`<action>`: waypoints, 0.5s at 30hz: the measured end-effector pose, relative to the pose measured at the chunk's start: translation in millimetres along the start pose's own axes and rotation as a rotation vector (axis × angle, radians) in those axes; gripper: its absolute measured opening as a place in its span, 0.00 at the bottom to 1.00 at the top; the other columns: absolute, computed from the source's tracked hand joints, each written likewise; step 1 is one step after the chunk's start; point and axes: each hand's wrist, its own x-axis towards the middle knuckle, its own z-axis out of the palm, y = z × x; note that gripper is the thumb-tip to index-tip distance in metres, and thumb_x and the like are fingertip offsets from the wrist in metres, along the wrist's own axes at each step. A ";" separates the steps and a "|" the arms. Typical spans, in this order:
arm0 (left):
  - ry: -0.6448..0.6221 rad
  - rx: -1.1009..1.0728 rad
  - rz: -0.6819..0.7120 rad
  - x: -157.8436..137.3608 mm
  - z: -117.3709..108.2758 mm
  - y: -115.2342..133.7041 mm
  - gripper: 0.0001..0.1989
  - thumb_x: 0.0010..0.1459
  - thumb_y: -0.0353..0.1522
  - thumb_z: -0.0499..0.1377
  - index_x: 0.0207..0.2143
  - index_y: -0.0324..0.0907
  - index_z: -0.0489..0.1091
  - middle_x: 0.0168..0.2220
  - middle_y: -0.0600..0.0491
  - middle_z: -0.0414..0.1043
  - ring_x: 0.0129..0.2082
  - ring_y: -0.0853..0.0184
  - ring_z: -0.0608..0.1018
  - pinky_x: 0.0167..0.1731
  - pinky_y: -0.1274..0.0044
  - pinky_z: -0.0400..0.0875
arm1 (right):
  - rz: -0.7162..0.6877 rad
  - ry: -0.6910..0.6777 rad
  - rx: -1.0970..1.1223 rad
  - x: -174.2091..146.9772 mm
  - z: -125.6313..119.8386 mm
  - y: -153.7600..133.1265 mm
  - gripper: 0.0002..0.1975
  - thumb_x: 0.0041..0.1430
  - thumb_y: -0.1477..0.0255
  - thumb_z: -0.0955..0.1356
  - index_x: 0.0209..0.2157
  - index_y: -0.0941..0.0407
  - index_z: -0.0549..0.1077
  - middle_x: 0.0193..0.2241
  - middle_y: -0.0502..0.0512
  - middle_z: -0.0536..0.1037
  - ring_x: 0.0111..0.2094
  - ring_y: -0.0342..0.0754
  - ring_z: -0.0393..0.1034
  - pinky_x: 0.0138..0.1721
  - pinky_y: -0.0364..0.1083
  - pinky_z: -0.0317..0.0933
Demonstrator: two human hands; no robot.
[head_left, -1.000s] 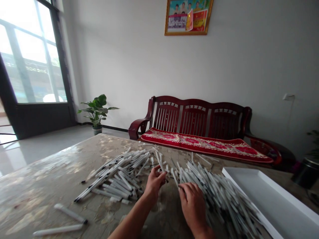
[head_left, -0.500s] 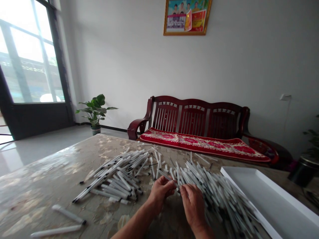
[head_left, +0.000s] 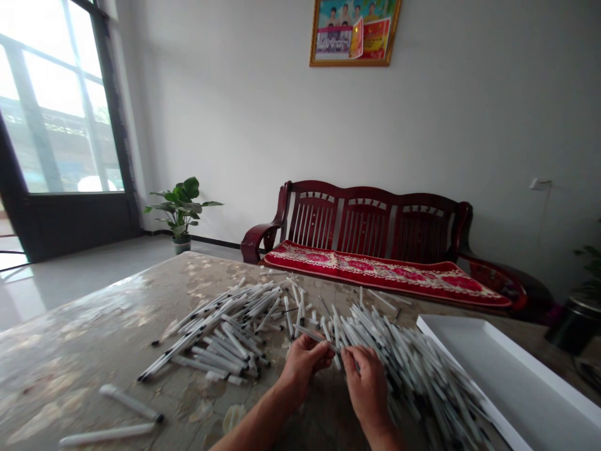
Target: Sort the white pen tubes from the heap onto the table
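While the left hand (head_left: 306, 364) is pinching a slim pen (head_left: 310, 334) above the desk (head_left: 94, 357), the right hand (head_left: 367, 379) is gripping its nearer end with narrow fingertips. Because so thin a shape is probably offering little purchase, a loosened pinch could be sending it among the similar pens (head_left: 413, 366) lying beside the right hand. The pen is looking straight and greyish-pale; the fingers are hiding its gripped end.

Two bare hands (head_left: 302, 366), rounded backs, fingers (head_left: 372, 356) and thumbs uncovered, bare wrists (head_left: 290, 389), bare forearms (head_left: 260, 418)
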 end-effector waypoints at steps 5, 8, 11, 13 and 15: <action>0.022 0.001 0.011 0.9 -0.6 -0.9 0.25 0.27 0.40 0.76 0.26 0.39 0.70 0.21 0.56 0.74 0.23 0.71 0.76 0.25 0.80 0.70 | -0.031 0.013 0.014 0.3 -0.3 1.1 0.15 0.65 0.59 0.63 0.35 0.53 0.77 0.32 0.55 0.79 0.37 0.51 0.72 0.41 0.49 0.64; 0.018 -0.008 0.010 0.3 -0.4 -0.1 0.25 0.27 0.39 0.76 0.25 0.38 0.70 0.21 0.55 0.75 0.23 0.71 0.76 0.25 0.80 0.70 | -0.011 0.008 0.026 0.8 -1.7 -0.6 0.15 0.65 0.60 0.62 0.37 0.53 0.76 0.34 0.55 0.79 0.38 0.51 0.72 0.42 0.49 0.64; -0.003 -0.006 0.006 -0.6 0.1 0.2 0.24 0.28 0.39 0.76 0.25 0.38 0.71 0.21 0.55 0.75 0.22 0.71 0.76 0.25 0.80 0.70 | 0.009 0.000 0.008 1.0 -1.4 -0.9 0.17 0.67 0.60 0.61 0.32 0.53 0.76 0.30 0.54 0.78 0.35 0.51 0.71 0.39 0.49 0.63; -0.012 -0.002 0.009 -0.9 0.4 -0.1 0.23 0.29 0.39 0.76 0.25 0.38 0.71 0.21 0.55 0.75 0.22 0.71 0.76 0.25 0.80 0.70 | -0.003 0.009 -0.008 0.9 -0.6 -0.3 0.17 0.66 0.61 0.62 0.30 0.53 0.76 0.29 0.54 0.78 0.34 0.51 0.71 0.39 0.49 0.63; -0.010 0.001 0.014 -0.7 0.5 -0.5 0.23 0.28 0.39 0.76 0.25 0.38 0.71 0.21 0.55 0.75 0.22 0.71 0.76 0.25 0.80 0.70 | -0.023 0.025 -0.007 0.7 -0.1 0.4 0.15 0.65 0.61 0.63 0.32 0.53 0.76 0.30 0.54 0.78 0.35 0.51 0.71 0.40 0.49 0.63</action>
